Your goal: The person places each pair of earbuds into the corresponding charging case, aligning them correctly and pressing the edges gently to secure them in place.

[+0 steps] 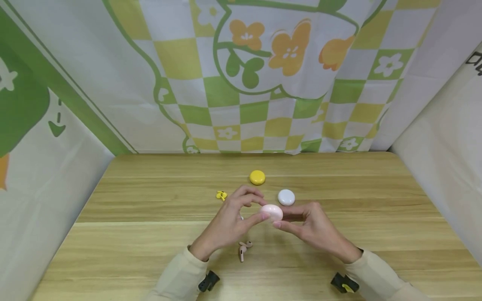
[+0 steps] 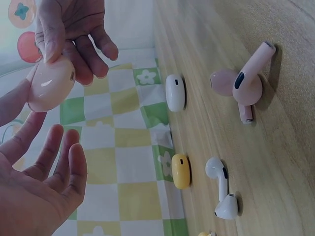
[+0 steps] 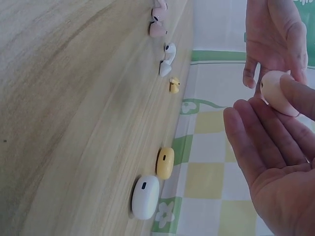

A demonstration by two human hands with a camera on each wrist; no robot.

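A glossy pink earbud charging case [image 1: 272, 211] is held above the table between both hands. From the left side, my left hand [image 1: 227, 219] pinches it with thumb and fingers. My right hand [image 1: 320, 230] grips its right side the same way. The case looks closed in the left wrist view, with a small dark port [image 2: 73, 75] on its edge. Below the left hand lie two pink earbuds [image 1: 242, 249], one across the other. Two white earbuds [image 2: 222, 191] lie further back, mostly hidden by the left hand in the head view.
A white charging case [image 1: 286, 197] sits just behind the right hand, and a yellow charging case [image 1: 257, 177] stands further back. Yellow earbuds [image 1: 221, 195] lie to the left. The wooden table [image 1: 132, 242] meets a patterned cloth backdrop [image 1: 260, 113].
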